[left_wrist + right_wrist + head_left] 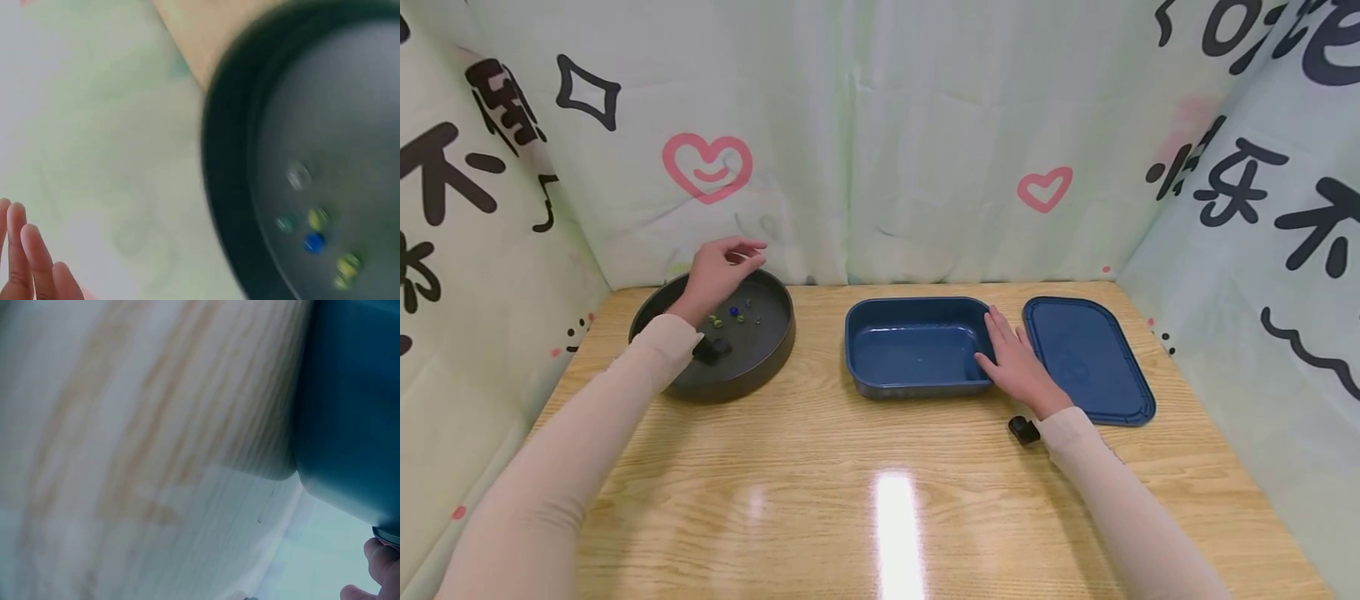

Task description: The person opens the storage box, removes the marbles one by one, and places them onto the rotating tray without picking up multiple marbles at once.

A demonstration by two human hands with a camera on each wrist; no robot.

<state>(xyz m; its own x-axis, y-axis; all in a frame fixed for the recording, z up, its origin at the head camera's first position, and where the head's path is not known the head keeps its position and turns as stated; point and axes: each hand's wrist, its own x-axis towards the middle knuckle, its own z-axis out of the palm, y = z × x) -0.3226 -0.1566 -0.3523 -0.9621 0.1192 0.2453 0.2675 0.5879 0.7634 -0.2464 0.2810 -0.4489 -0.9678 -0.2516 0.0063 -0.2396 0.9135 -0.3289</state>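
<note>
A round dark pan (775,333) stands at the left of the table, with several small glass marbles (733,312) on its bottom, blue, yellow-green and clear. Above its far part my left hand (718,271) hovers, fingers fairly straight and close together. I see nothing held in it; in the left wrist view its fingers (39,259) lie off to the side of the pan. A blue rectangular container (917,346), lidless, sits mid-table. My right hand (1017,362) rests on its right end, fingers extended along the rim.
To the right of the container lies a flat blue lid (1078,358), partly behind the right hand. The wooden table (820,483) is ringed on its far and side edges by printed cloth curtains (887,167). Small black cameras sit at both wrists.
</note>
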